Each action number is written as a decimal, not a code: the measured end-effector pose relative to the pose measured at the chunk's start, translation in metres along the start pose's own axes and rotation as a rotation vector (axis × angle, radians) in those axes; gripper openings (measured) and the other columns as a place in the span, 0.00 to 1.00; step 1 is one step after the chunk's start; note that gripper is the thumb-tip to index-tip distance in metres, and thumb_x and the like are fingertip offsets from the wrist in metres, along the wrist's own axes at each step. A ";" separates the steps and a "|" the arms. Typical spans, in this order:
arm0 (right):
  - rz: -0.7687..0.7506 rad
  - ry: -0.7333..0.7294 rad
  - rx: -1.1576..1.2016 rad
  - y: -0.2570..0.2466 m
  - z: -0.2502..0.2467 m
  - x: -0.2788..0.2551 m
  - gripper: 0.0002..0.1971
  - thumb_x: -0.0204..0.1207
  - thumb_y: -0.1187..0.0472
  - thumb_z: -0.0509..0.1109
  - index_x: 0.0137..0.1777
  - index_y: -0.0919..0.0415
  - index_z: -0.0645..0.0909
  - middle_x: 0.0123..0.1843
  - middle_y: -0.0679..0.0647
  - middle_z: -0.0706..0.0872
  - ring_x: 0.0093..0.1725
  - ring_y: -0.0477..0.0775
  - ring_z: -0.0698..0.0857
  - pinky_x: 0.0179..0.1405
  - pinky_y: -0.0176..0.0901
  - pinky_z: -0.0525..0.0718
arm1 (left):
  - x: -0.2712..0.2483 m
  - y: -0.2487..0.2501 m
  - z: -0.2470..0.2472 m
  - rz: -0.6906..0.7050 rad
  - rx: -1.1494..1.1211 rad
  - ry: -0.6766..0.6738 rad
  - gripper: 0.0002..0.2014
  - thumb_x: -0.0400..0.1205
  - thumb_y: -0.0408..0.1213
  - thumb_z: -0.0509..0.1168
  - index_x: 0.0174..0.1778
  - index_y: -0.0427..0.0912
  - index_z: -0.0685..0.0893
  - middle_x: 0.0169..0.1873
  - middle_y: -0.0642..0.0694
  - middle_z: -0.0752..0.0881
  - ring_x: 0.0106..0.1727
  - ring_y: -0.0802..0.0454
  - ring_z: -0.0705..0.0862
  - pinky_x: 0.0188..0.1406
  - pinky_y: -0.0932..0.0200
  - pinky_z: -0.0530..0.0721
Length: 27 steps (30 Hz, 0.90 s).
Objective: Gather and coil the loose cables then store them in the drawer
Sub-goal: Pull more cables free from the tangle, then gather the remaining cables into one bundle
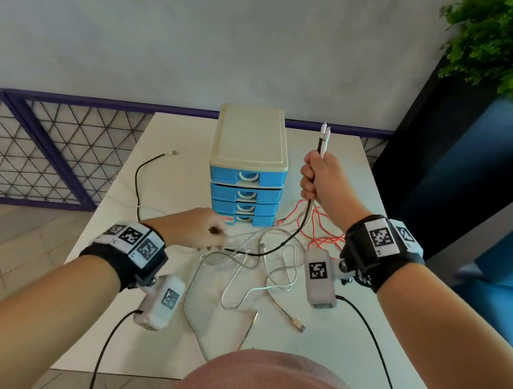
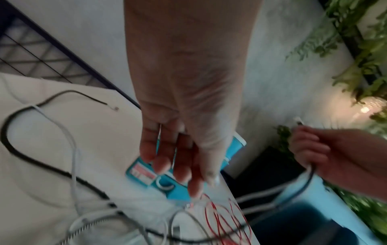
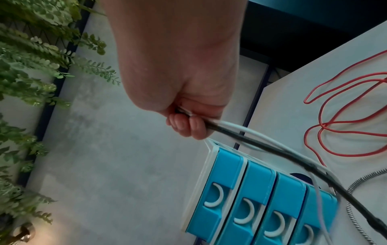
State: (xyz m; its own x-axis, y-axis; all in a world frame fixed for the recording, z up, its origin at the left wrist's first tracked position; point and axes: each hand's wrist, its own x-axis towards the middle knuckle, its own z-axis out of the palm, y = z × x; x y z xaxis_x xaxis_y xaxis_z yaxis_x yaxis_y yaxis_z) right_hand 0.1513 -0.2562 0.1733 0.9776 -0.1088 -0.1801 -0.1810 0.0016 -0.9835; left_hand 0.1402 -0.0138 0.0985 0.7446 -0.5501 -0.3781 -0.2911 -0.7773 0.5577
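From the head view, the right hand (image 1: pixel 321 177) is raised beside the drawer unit (image 1: pixel 247 167), fist clenched round two cables, a black cable (image 1: pixel 292 233) and a white cable (image 1: pixel 324 144), plugs sticking up. The left hand (image 1: pixel 194 227) sits low among the tangle on the table (image 1: pixel 109 241); four blue drawers, all closed. A red cable (image 1: pixel 324 231) lies right of the unit.

Left wrist view: the fingers (image 2: pixel 161 165) hang fairly straight over the cables; any pinch I cannot tell.

Right wrist view: the fist grips both cables, the four drawer fronts (image 3: pixel 251 199) just below.
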 end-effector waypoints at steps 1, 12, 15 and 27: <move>-0.008 -0.010 -0.021 0.001 0.001 -0.001 0.10 0.85 0.62 0.51 0.42 0.56 0.69 0.28 0.49 0.69 0.19 0.44 0.67 0.18 0.35 0.67 | 0.001 0.006 0.008 0.027 -0.029 -0.104 0.13 0.80 0.45 0.65 0.37 0.43 0.89 0.29 0.50 0.87 0.29 0.56 0.84 0.36 0.62 0.81; 0.075 -0.094 -0.231 0.014 0.017 -0.025 0.12 0.84 0.62 0.51 0.39 0.55 0.69 0.27 0.48 0.66 0.20 0.45 0.63 0.18 0.35 0.63 | 0.025 0.059 0.104 0.237 0.337 -0.336 0.11 0.80 0.38 0.62 0.37 0.36 0.85 0.32 0.43 0.85 0.34 0.48 0.79 0.34 0.58 0.77; 0.080 -0.112 -0.250 0.013 0.015 -0.036 0.13 0.86 0.62 0.51 0.40 0.56 0.70 0.27 0.48 0.66 0.21 0.45 0.63 0.20 0.36 0.62 | 0.025 0.051 0.122 0.179 0.617 -0.256 0.18 0.80 0.48 0.62 0.31 0.38 0.76 0.34 0.40 0.83 0.38 0.36 0.82 0.34 0.53 0.73; 0.082 -0.062 -0.251 0.016 -0.007 -0.048 0.09 0.86 0.63 0.52 0.46 0.60 0.71 0.30 0.51 0.71 0.25 0.48 0.67 0.20 0.34 0.66 | 0.026 0.044 0.101 0.186 0.200 -0.303 0.08 0.76 0.44 0.66 0.32 0.51 0.76 0.33 0.54 0.80 0.36 0.54 0.78 0.39 0.59 0.75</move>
State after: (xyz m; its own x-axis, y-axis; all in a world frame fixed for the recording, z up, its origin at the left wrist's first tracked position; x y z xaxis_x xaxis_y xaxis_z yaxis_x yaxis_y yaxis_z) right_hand 0.1011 -0.2580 0.1663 0.9620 -0.0572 -0.2669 -0.2728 -0.2398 -0.9317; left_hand 0.0861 -0.0929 0.0386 0.4660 -0.7285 -0.5021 -0.5371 -0.6839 0.4938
